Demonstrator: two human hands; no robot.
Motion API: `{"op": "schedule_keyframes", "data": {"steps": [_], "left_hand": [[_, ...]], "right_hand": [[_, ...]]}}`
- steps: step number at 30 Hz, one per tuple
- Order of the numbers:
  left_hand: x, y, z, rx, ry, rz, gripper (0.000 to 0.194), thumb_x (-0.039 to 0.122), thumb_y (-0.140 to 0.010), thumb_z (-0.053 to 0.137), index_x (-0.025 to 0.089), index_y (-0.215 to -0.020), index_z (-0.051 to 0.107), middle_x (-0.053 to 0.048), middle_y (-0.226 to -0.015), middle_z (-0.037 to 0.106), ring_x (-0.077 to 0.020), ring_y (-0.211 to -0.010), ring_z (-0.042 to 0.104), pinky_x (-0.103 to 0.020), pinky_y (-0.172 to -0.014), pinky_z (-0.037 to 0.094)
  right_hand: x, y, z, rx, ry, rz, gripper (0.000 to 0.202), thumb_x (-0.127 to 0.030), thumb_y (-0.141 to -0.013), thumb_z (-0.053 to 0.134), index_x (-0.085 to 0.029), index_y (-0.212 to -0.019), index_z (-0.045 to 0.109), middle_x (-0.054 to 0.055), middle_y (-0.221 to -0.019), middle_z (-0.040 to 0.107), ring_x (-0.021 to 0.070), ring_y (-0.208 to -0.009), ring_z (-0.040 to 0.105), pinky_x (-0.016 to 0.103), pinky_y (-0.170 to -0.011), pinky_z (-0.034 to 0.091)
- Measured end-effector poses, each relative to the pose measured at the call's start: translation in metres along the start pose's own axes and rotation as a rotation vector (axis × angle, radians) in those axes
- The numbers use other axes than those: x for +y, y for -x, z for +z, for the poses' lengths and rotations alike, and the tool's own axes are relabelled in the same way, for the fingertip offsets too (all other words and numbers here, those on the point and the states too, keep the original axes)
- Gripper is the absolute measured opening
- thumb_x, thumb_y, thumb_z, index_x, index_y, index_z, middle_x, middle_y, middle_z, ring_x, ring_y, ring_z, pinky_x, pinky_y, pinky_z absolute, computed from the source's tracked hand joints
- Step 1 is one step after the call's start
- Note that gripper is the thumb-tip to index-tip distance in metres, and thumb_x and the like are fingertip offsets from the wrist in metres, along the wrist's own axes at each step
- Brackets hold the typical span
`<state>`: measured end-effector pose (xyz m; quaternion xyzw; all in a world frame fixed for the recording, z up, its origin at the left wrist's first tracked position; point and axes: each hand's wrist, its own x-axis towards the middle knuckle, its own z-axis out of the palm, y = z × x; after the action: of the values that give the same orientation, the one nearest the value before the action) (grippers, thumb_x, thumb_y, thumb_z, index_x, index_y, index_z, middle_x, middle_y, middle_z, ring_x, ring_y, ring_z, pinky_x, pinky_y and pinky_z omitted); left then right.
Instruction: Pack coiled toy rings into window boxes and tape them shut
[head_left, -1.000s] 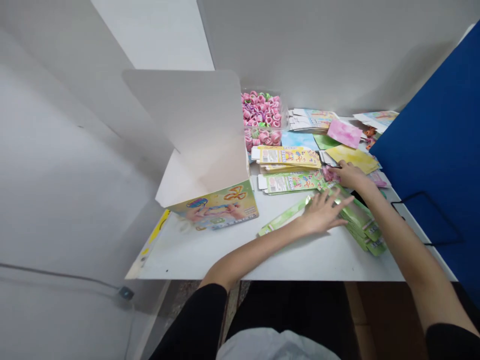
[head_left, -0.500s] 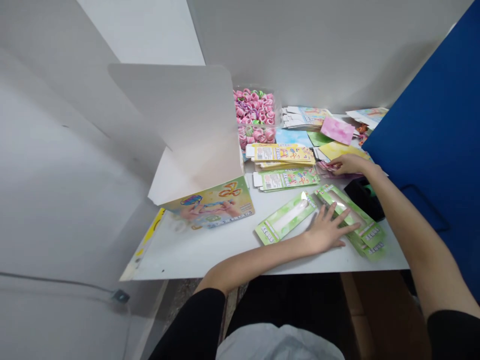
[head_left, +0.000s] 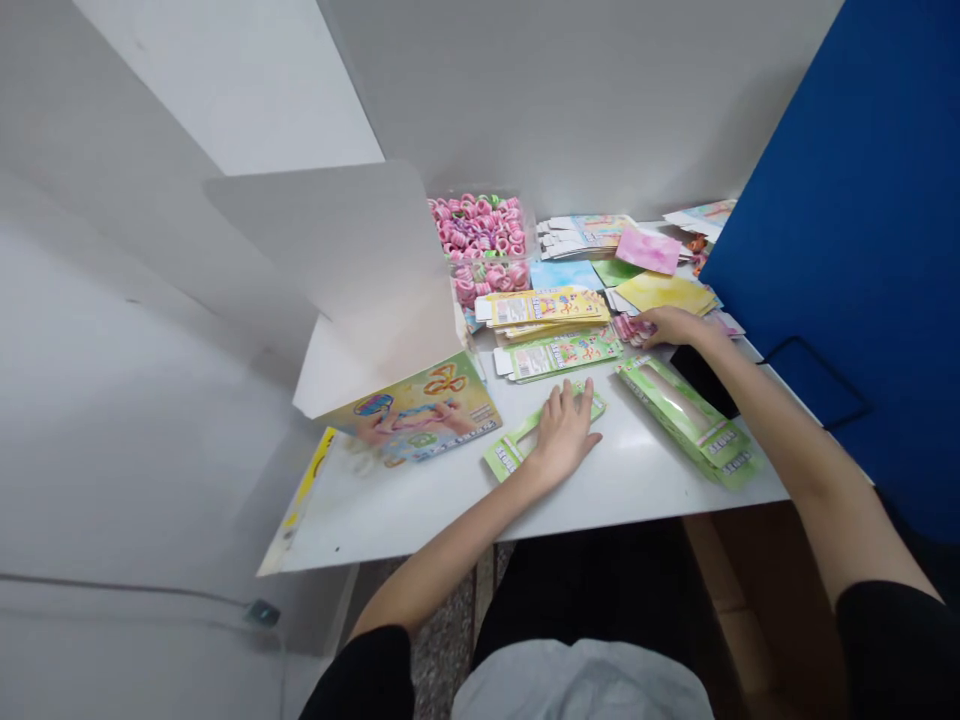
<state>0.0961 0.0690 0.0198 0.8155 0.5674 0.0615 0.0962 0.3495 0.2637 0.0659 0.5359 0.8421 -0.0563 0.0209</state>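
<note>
My left hand (head_left: 564, 432) lies over a flat green window box (head_left: 507, 455), its fingers stretched across the upper part. At the right of the table, my right hand (head_left: 666, 328) has its fingers closed at a small pile of pink striped rings (head_left: 630, 328); the fingertips are partly hidden there. More green window boxes (head_left: 694, 425) lie stacked at the front right, below my right forearm. Behind my left hand are flat green cartons (head_left: 559, 352) and a stack of yellow cartons (head_left: 551, 308).
A clear tub (head_left: 487, 262) of pink and green rings stands at the back. An open display box (head_left: 420, 410) with a raised white lid occupies the left. Coloured cards (head_left: 649, 250) and blue-white cartons (head_left: 585, 235) lie behind. A blue panel (head_left: 832, 250) bounds the right side.
My left hand has moved left from the stacked green boxes onto the single green box. My right hand stays at the pink rings. The camera view has shifted slightly.
</note>
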Motion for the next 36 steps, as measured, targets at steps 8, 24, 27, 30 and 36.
{"op": "schedule_keyframes", "data": {"steps": [8, 24, 27, 30, 36], "left_hand": [[-0.023, -0.012, -0.019, 0.087, 0.178, 0.030, 0.074, 0.038, -0.094, 0.062, 0.022, -0.158, 0.028, -0.018, -0.145, 0.053, -0.0355, -0.134, 0.051, -0.049, -0.107, 0.044], [-0.028, -0.075, -0.003, 0.173, 0.164, -0.058, 0.076, 0.056, -0.095, 0.056, 0.023, -0.158, 0.031, -0.019, -0.159, 0.040, -0.0390, -0.145, 0.037, -0.053, -0.116, 0.031], [-0.035, -0.064, -0.009, 0.061, 0.142, -0.166, 0.081, 0.060, -0.090, 0.061, 0.025, -0.157, 0.033, -0.021, -0.159, 0.038, -0.0428, -0.144, 0.037, -0.054, -0.115, 0.029], [-0.044, -0.052, -0.017, 0.036, 0.140, -0.183, 0.084, 0.055, -0.085, 0.068, 0.023, -0.156, 0.036, -0.020, -0.146, 0.051, -0.0402, -0.137, 0.046, -0.046, -0.111, 0.035], [-0.045, -0.041, -0.022, 0.027, 0.173, -0.281, 0.084, 0.064, -0.089, 0.056, 0.020, -0.156, 0.031, -0.022, -0.139, 0.055, -0.0399, -0.128, 0.056, -0.042, -0.098, 0.045]], "right_hand": [[-0.043, 0.085, 0.018, 0.414, -0.160, -0.020, 0.045, -0.027, -0.094, 0.057, -0.018, -0.138, 0.062, 0.017, -0.140, 0.061, 0.0323, -0.133, 0.054, 0.048, -0.110, 0.044], [-0.118, 0.186, 0.058, 0.012, -0.072, 0.624, 0.078, -0.017, -0.088, 0.057, -0.037, -0.159, 0.030, 0.015, -0.167, 0.026, 0.0490, -0.144, 0.036, 0.069, -0.099, 0.045], [-0.114, 0.191, 0.054, -0.001, -0.114, 0.616, 0.082, -0.021, -0.088, 0.058, -0.038, -0.161, 0.025, 0.019, -0.165, 0.026, 0.0476, -0.136, 0.046, 0.062, -0.092, 0.050], [-0.112, 0.191, 0.053, -0.002, -0.139, 0.596, 0.083, -0.028, -0.087, 0.061, -0.040, -0.161, 0.026, 0.021, -0.161, 0.028, 0.0461, -0.128, 0.053, 0.058, -0.094, 0.047], [-0.124, 0.182, 0.064, 0.114, -0.226, 0.541, 0.078, -0.036, -0.087, 0.060, -0.036, -0.159, 0.031, 0.017, -0.142, 0.045, 0.0401, -0.121, 0.055, 0.049, -0.097, 0.045]]}}
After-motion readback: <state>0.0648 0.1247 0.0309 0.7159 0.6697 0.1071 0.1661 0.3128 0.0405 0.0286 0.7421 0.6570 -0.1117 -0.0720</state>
